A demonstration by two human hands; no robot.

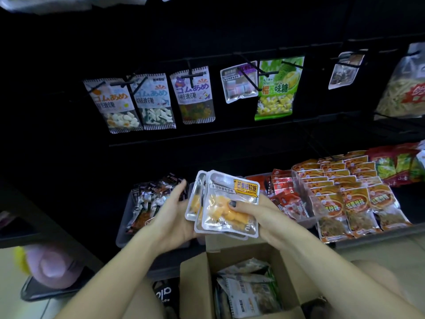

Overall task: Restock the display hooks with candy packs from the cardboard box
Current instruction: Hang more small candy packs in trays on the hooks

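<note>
Both my hands hold a small stack of mango candy packs (226, 203), clear pouches with orange-yellow pieces and a yellow label. My left hand (172, 212) supports the stack from the left and underneath. My right hand (255, 215) grips it from the right, thumb pressed on the front pack. Below them the open cardboard box (195, 286) holds several more packs (248, 291). Above, black display hooks (192, 75) carry gummy packs (192, 95), a marshmallow pack (239, 82) and a green durian candy pack (276, 88).
A shelf below the hooks holds a clear bin of dark-wrapped snacks (147, 203), red packets (287, 192) and rows of orange pouches (354, 199). At the right hangs a large bag of yellow strips (404, 88). A pink object (53, 265) lies on a dark tray at lower left.
</note>
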